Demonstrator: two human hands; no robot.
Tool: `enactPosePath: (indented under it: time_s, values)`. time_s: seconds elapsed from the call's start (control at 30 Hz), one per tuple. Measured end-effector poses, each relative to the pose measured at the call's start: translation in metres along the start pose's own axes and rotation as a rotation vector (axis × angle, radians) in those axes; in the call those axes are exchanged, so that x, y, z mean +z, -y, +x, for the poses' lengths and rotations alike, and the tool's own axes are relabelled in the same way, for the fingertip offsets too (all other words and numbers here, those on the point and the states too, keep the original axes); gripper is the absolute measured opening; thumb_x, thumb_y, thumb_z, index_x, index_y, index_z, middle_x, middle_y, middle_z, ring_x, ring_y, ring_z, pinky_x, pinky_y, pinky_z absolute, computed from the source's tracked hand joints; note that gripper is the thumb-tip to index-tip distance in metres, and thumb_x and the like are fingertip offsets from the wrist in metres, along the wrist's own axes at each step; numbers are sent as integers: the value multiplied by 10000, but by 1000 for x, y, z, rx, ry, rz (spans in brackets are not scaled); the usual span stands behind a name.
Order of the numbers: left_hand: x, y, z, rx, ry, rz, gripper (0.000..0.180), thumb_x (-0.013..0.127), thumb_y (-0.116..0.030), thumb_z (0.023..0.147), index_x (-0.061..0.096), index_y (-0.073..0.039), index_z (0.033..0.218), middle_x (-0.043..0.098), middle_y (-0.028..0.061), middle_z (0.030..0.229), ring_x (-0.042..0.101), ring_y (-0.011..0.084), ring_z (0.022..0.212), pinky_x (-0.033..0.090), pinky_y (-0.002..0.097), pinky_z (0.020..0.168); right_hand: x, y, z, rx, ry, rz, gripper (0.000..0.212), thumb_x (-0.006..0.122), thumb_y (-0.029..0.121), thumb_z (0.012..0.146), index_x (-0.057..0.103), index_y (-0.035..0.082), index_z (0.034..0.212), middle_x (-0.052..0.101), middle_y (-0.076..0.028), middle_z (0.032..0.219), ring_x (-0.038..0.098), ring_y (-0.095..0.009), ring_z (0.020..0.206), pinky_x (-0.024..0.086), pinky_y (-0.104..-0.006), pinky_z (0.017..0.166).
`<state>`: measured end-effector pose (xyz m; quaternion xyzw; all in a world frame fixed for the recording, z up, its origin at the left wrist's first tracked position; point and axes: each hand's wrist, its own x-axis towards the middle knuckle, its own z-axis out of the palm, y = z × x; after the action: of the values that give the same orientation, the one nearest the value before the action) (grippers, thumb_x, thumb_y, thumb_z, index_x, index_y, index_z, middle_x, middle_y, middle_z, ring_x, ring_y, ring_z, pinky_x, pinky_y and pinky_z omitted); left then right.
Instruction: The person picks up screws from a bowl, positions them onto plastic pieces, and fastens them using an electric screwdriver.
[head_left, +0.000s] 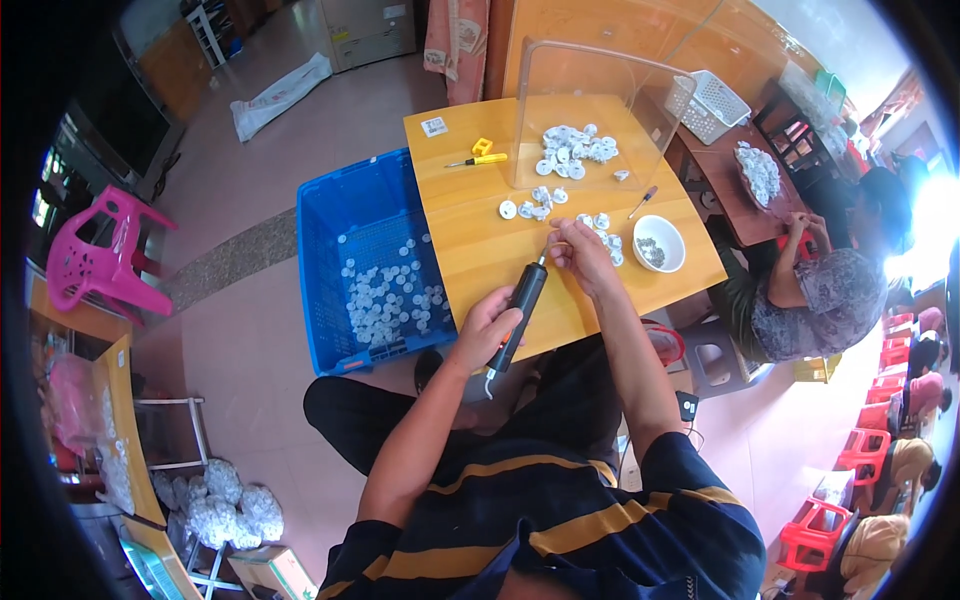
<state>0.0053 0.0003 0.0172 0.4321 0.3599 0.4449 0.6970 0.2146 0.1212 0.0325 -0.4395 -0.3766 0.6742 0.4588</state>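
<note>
My left hand (484,328) is wrapped round a black electric screwdriver (526,296), whose bit points up and away from me over the yellow wooden table (470,255). A white cord bends out of its rear end. By the bit's tip is my right hand (584,256), thumb and fingers pinched together. What they hold, if anything, is too small to make out. Just beyond my right hand lie several round white plastic parts (601,222), partly hidden by it. A white bowl (657,222) of small metal pieces, probably screws, stands to its right.
More white parts (570,146) lie under a see-through stand (522,120). A yellow-handled screwdriver (484,159) and a smaller screwdriver (644,202) rest on the table. A blue crate (312,265) of white parts stands left. At right a person (815,300) works at a brown table (735,212).
</note>
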Motion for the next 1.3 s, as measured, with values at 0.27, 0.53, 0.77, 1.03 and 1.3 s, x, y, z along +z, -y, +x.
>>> enactPosePath:
  time_s: [0.27,0.53,0.77,1.03,1.3]
  values:
    - [1,2,-3,71,-71,-99,379,539,-115,983,512,0,1344,635,81,962,614,108,692,538,260,645,4,-16,51,-133,-267,-462,325,661,300,953,629,24,1122,675,-96,928,666,-174,731,536,-296,663]
    - [2,-3,-3,48,-75,-73,394,538,-113,982,506,-2,1360,637,80,961,619,115,691,535,259,650,18,-8,69,-384,-459,-1189,327,680,279,878,671,22,1080,683,-229,997,673,-393,951,536,-490,845]
    - [-3,6,-2,72,-58,-46,422,548,-174,987,488,-13,1373,659,102,984,653,136,680,553,266,631,13,-15,59,-471,-358,-1199,221,690,190,853,691,61,1033,684,-216,979,670,-392,907,541,-480,830]
    - [-3,3,-3,63,-79,-128,391,534,-158,982,504,-12,1344,657,104,973,649,149,679,554,281,626,7,-16,15,-493,-405,-1150,221,701,155,856,638,43,1035,675,-187,931,677,-358,863,538,-465,760]
    - [-19,-1,0,150,-126,-372,352,437,-264,1017,549,7,1212,642,113,963,651,168,679,542,288,573,19,-26,-15,-701,-402,-1073,124,647,45,884,622,42,1006,641,-187,908,654,-370,815,525,-454,708]
